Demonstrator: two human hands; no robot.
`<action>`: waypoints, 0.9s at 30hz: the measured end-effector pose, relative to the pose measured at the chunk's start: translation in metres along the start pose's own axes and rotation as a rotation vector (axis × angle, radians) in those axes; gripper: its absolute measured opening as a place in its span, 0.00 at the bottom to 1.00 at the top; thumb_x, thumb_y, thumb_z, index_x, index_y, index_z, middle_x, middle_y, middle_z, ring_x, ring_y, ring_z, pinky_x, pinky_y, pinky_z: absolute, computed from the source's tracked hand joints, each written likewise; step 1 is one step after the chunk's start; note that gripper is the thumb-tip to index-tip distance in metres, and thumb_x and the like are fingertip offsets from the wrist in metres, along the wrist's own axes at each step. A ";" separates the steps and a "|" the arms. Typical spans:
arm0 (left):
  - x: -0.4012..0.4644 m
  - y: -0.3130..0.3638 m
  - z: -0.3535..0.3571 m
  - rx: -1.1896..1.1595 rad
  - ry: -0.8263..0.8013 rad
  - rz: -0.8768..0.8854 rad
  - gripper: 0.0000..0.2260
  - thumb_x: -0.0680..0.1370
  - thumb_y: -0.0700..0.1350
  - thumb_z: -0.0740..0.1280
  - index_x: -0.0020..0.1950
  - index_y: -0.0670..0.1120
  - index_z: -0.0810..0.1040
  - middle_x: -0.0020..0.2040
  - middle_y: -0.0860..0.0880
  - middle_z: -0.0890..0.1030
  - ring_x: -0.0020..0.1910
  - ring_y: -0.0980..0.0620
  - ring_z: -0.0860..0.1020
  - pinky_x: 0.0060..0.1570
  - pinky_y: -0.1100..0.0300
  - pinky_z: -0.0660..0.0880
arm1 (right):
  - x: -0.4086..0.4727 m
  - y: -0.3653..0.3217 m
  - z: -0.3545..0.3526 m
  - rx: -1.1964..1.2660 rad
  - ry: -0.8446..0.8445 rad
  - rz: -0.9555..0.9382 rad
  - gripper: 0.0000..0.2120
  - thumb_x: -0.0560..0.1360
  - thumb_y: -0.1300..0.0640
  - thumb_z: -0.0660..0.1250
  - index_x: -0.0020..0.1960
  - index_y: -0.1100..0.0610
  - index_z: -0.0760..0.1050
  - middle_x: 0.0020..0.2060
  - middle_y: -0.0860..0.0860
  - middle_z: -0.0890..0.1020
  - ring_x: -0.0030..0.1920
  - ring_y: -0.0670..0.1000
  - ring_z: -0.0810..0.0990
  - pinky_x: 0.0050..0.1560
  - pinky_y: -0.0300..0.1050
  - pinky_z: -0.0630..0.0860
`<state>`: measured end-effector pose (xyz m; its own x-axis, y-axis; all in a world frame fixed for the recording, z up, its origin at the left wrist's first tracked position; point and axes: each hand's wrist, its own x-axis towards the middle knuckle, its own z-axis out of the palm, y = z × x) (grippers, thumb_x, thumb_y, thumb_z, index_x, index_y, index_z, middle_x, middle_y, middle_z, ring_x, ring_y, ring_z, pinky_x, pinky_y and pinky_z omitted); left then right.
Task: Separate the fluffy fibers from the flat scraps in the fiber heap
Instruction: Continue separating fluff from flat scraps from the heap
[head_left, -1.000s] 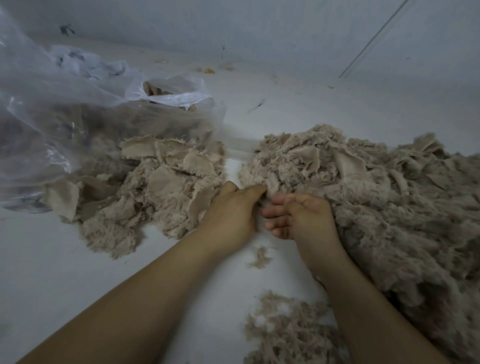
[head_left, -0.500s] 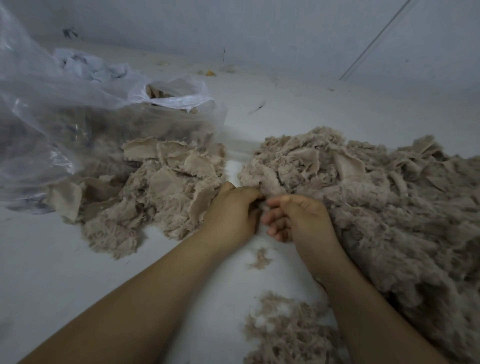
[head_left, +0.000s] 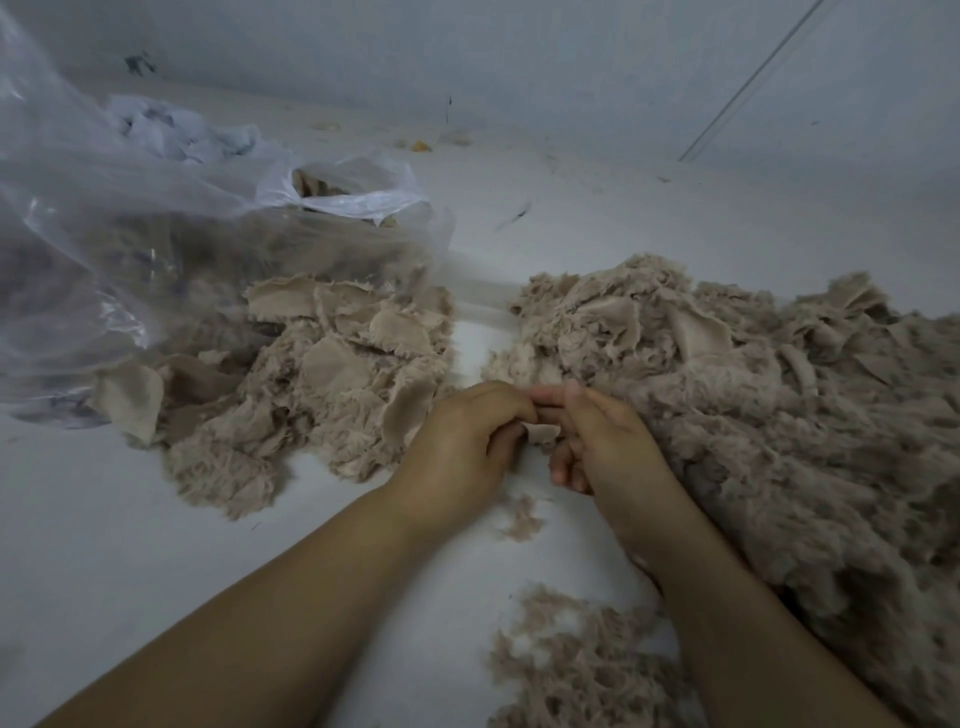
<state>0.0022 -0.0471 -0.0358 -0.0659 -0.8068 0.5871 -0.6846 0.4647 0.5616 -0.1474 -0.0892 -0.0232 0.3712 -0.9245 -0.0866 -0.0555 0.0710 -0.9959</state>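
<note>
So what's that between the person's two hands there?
In the head view, a small flat scrap sits between the left hand and right hand, both pinching it beside the big fiber heap.

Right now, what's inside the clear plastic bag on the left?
Through the clear plastic bag a dim mass of beige fiber shows, with beige scraps at its open mouth. Wrinkles and glare blur the rest, so fluffy or flat cannot be told; its far end is hidden.

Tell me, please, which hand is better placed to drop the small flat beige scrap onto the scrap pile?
Probably the left hand: it pinches the small flat beige scrap and lies beside the scrap pile.
</note>
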 end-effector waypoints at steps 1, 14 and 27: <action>0.000 0.001 -0.001 -0.036 0.016 -0.008 0.07 0.73 0.28 0.68 0.43 0.38 0.82 0.41 0.47 0.83 0.42 0.52 0.80 0.44 0.56 0.76 | 0.001 0.001 0.001 -0.021 0.009 0.022 0.19 0.85 0.51 0.51 0.57 0.60 0.78 0.44 0.52 0.86 0.22 0.47 0.73 0.21 0.36 0.66; -0.009 0.012 -0.011 -0.097 0.279 0.089 0.06 0.74 0.29 0.68 0.47 0.36 0.83 0.46 0.45 0.83 0.46 0.52 0.82 0.48 0.55 0.79 | 0.004 0.006 0.006 -0.126 -0.003 0.088 0.16 0.83 0.62 0.55 0.69 0.56 0.71 0.56 0.48 0.84 0.40 0.51 0.87 0.22 0.33 0.68; -0.007 0.006 -0.006 -0.281 0.230 -0.055 0.10 0.72 0.28 0.65 0.49 0.37 0.82 0.52 0.45 0.82 0.55 0.51 0.81 0.55 0.55 0.79 | 0.002 0.006 0.000 0.059 0.113 -0.072 0.11 0.82 0.60 0.60 0.60 0.53 0.78 0.40 0.47 0.84 0.22 0.48 0.71 0.22 0.39 0.69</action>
<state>0.0026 -0.0363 -0.0328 0.1520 -0.7450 0.6495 -0.4546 0.5308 0.7153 -0.1467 -0.0907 -0.0294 0.2655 -0.9640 -0.0145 0.0230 0.0214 -0.9995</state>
